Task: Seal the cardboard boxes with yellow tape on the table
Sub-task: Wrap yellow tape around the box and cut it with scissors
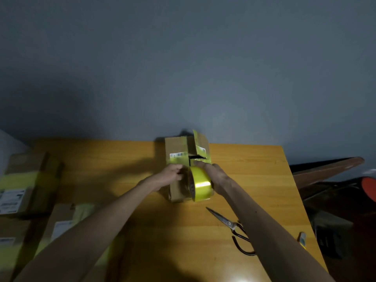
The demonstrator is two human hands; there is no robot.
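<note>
A brown cardboard box (pixel 177 146) stands at the far middle of the wooden table (pixel 244 169). One top flap stands up at its right and a dark gap shows between the flaps. Yellow tape crosses its top by a barcode label. My right hand (pixel 213 174) holds a roll of yellow tape (pixel 200 184) against the box's near side. My left hand (pixel 173 175) pinches the tape's loose end on the box's top, left of the roll.
Metal scissors (pixel 232 224) lie on the table at the near right, partly under my right forearm. Several taped cardboard boxes (pixel 26 180) are stacked at the left. A small object (pixel 302 239) sits near the table's right edge. Dark furniture stands to the right.
</note>
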